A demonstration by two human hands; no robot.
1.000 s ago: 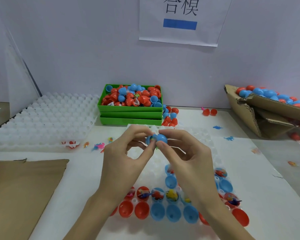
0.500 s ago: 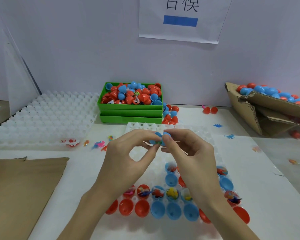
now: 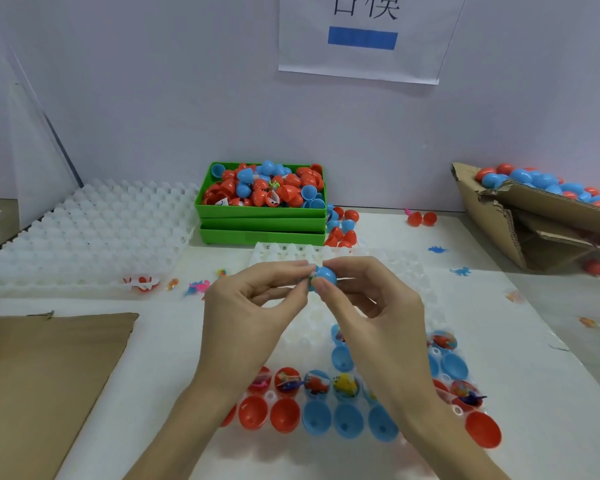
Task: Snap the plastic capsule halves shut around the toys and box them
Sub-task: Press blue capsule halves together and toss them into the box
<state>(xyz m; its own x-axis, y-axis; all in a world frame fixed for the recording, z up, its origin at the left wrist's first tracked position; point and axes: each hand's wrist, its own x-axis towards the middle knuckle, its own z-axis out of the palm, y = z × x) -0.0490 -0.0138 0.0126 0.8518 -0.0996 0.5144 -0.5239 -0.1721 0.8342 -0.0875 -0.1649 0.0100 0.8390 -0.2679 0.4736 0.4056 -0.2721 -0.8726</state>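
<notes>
Both hands are raised above the white tabletop (image 3: 534, 358), meeting over the middle of a white dimpled plastic tray (image 3: 388, 268). Between them sits a small blue plastic capsule (image 3: 323, 277). The right hand (image 3: 371, 313) has a grip on it, thumb in front and forefinger over the top, with the blue dome showing between them. The left hand (image 3: 253, 303) pinches the capsule's other end with thumb and forefinger tips; that half is mostly hidden, and whether the seam is fully closed cannot be told.

Below the hands, the near rows of the tray hold open red and blue capsule halves (image 3: 316, 417), some with little coloured toys (image 3: 343, 384) lying in them. At the back stands a stack of green plastic bins (image 3: 260, 226), the top one heaped with red and blue shells. A torn brown cardboard box (image 3: 492, 220) at the right edge holds closed capsules. A larger white dimpled tray (image 3: 84, 233) lies to the left, and a flat brown cardboard sheet (image 3: 42, 375) lies at the near left.
</notes>
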